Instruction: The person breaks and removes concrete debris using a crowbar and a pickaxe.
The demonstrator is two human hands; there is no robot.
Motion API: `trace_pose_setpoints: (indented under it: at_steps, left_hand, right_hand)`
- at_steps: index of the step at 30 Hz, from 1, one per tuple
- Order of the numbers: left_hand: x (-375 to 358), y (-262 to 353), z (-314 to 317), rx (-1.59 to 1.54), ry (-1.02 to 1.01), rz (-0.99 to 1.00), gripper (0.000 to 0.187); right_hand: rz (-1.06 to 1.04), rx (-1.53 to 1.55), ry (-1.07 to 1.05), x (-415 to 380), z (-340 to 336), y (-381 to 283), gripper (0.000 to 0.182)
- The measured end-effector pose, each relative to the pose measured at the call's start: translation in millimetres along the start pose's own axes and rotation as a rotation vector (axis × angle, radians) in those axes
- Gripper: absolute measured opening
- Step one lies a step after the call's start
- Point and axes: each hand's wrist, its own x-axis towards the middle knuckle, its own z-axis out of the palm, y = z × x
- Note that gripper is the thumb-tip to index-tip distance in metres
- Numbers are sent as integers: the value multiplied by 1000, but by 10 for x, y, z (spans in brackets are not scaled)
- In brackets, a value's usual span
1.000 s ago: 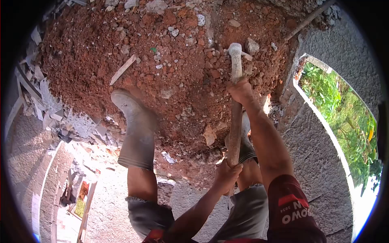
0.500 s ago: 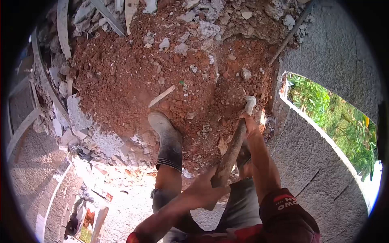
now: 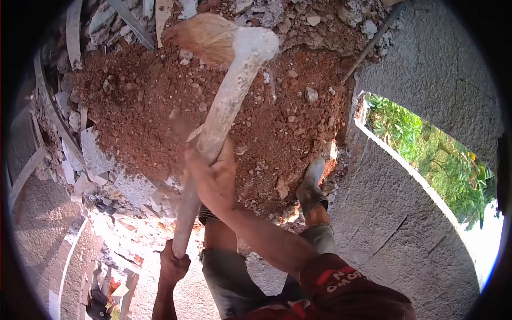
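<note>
Head view: big rough grey wall [image 3: 421, 240] fills the right side, bed of loose reddish soil [image 3: 136, 120] across the middle and far. Next in size, a wall opening [image 3: 426, 160] at right with greenery behind, then pale rubble [image 3: 96, 149] along the left.

Hoe [image 3: 229, 101] is up in front of the person, aslant over the soil: handle runs from near left to far centre, broad blade [image 3: 201, 38] at the far end, turned left, brownish. Looks lifted off the ground, contact point not visible. Step in hand, as judged: hoe raised for working the loose soil. A stroke from this pose would call for both grips firm, blade steered down into the soil and clear of the boots.

Right arm [image 3: 272, 240] reaches leftward across the body, elbow bent a little, over the legs. Left forearm [image 3: 164, 304] comes up from the near edge, short in view. Right boot [image 3: 310, 184] plants at the soil's near right; left one mostly hidden.

Right hand [image 3: 213, 181] wraps the handle below its middle, slightly blurred. Left hand [image 3: 173, 265] is clenched around the near end. Smallest: a pale stone [image 3: 311, 95] right of centre.
</note>
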Motion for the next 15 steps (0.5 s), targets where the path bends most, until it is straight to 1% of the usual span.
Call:
trace_pose_setpoints:
  at_steps: [1, 2, 3, 4, 5, 6, 7, 8, 9, 10, 11, 12, 13, 14, 15]
  left_hand:
    - [275, 230, 420, -79, -17, 27, 32]
    - [556, 124, 950, -149, -35, 118, 30]
    - [794, 641, 1413, -10, 142, 78, 31]
    - [1140, 648, 1919, -184, 55, 179, 36]
    - [1398, 831, 2408, -225, 2, 152, 41]
    - [1644, 1035, 2883, -265, -49, 150, 44]
    - [1838, 1326, 3247, -362, -65, 165, 43]
    - [2001, 1502, 3685, -393, -18, 223, 41]
    - [2167, 1643, 4102, -461, -32, 203, 39]
    - [2306, 1769, 4456, -467, -77, 133, 42]
    - [2415, 1879, 4755, -467, -124, 73, 45]
    - [2478, 1962, 5000, -460, -143, 53, 45]
    - [2524, 2026, 5209, -494, -207, -40, 46]
    - [2556, 2028, 5378, -523, -267, -130, 46]
    - [2561, 1964, 5514, -506, -283, -145, 46]
  right_hand:
    - [-106, -84, 47, 247, -332, -72, 29]
    - [-112, -188, 93, 499, -668, -289, 28]
    - [-147, -297, 138, 767, -1014, -465, 30]
    - [-212, -424, 139, 1076, -1505, -547, 31]
    - [-264, -549, 133, 1395, -1931, -668, 24]
    - [-259, -640, 126, 1698, -2371, -780, 24]
    - [-215, -770, 195, 1907, -2620, -929, 19]
    - [-302, -793, 200, 2229, -3045, -942, 15]
    - [-236, -958, 184, 2628, -3569, -1013, 26]
    - [-111, -1017, 193, 2805, -3763, -1064, 26]
    - [-172, -1177, 253, 3038, -4099, -1018, 27]
    - [-133, -1373, 201, 3298, -4511, -947, 35]
    - [-105, -1567, 142, 3556, -4918, -877, 44]
    - [-5, -1663, 277, 3564, -4869, -779, 50]
    - [21, -1655, 289, 3577, -4883, -689, 50]
